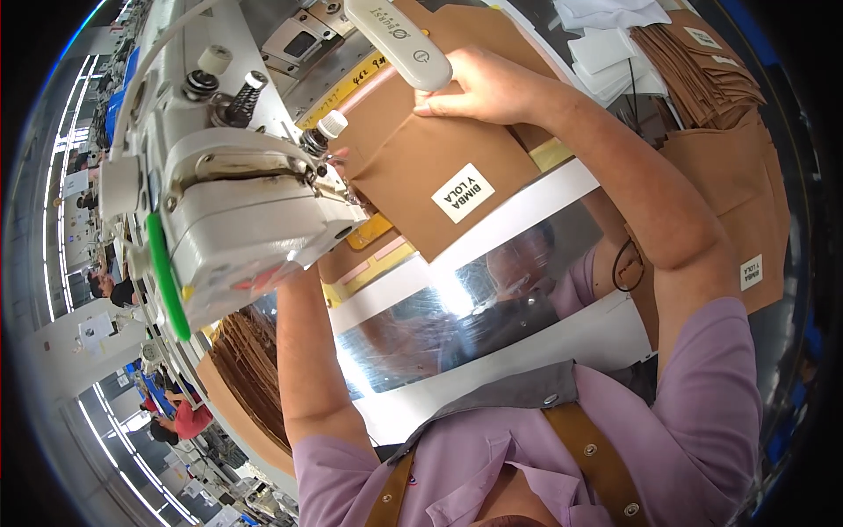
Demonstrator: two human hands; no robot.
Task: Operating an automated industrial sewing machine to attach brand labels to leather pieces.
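Note:
A brown fabric panel with a white printed label lies flat under the needle area of a white sewing machine. At the panel's far right edge, my right hand has thumb and fingers closed on the material. My left forearm passes behind the machine head, which covers most of my left hand; only a bit of finger shows beside the needle, close to the panel's left edge. A white oblong lamp hangs over the panel, overlapping my right fingertips.
Stacked brown pieces and white sheets lie at the far right. More brown pieces are piled left of my left forearm. A shiny metal plate covers the near table. Other people sit farther off at left.

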